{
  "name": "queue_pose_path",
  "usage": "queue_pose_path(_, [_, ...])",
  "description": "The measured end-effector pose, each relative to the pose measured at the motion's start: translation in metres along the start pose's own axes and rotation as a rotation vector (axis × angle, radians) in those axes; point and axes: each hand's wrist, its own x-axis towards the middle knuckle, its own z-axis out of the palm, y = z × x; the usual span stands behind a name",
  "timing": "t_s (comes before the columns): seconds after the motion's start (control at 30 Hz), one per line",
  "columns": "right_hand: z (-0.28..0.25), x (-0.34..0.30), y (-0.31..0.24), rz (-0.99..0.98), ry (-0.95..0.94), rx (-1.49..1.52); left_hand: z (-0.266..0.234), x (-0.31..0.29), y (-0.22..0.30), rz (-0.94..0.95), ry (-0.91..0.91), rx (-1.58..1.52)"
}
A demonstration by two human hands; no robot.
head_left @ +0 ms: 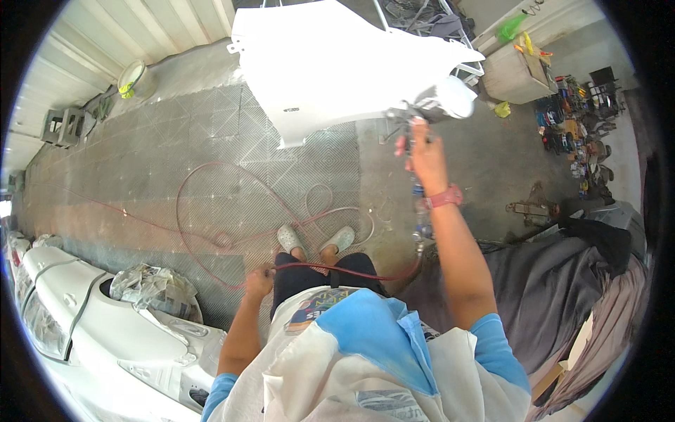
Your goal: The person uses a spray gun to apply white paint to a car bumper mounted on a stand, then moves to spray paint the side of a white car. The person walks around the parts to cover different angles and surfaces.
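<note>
My right hand (427,160), with a red band on the wrist, is closed around the grip of a spray gun (411,112). The gun's pale cup (457,97) tilts to the right, close to the lower right edge of a bright white car fender (330,63). Whether gun and panel touch, I cannot tell. A red air hose (337,268) hangs from fittings (420,228) below the gun and crosses in front of my shorts. Beside my left thigh, my left hand (260,280) is closed on this hose.
Hose loops (211,169) lie on the patterned floor around my feet. White car body parts (91,309) stand at left, and dark cloth (520,295) covers something at right. Tools and bottles (576,126) line the right wall. A bucket (137,81) and concrete block (63,126) sit far left.
</note>
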Motion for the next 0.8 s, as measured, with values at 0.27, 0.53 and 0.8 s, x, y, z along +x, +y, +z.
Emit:
queue_pose_path(0.27, [-0.171, 0.038, 0.043, 0.065, 0.367, -0.032, -0.002, 0.008, 0.110, 0.302, -0.094, 0.002])
queue_pose_path(0.53, [-0.193, 0.073, 0.021, 0.073, 0.628, -0.090, -0.005, 0.021, 0.103, 0.205, 0.002, -0.108])
queue_pose_path(0.8, [-0.036, 0.013, -0.044, 0.011, 0.097, 0.051, -0.024, 0.020, 0.027, -0.008, 0.008, -0.075])
